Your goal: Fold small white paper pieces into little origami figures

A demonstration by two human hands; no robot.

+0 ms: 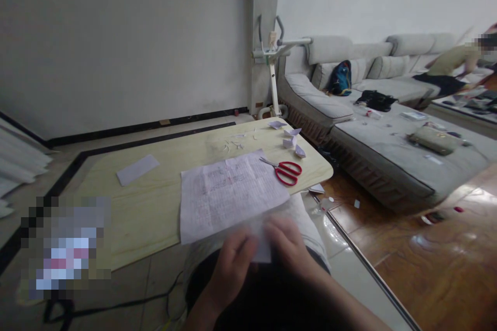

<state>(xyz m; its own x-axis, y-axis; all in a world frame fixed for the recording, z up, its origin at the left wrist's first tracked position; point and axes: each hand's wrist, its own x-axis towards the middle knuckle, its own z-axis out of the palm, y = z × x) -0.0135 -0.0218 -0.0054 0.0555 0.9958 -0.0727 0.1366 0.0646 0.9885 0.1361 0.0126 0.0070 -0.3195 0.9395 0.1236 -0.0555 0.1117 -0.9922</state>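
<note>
Above my lap, just off the table's near edge, a small piece of white paper is held between both hands. My left hand grips its left side with curled fingers. On the other side, my right hand is closed on the paper too, slightly smeared by motion. Beyond them lies a creased, printed sheet that overhangs the table edge. Red-handled scissors rest partly on its right corner, blades pointing away to the left. Several small folded paper shapes sit at the table's far right.
On the pale wooden table are thin paper scraps and a folded white paper rectangle. A pixelated patch covers the near left corner. To the right stand a grey sofa and a person bending forward.
</note>
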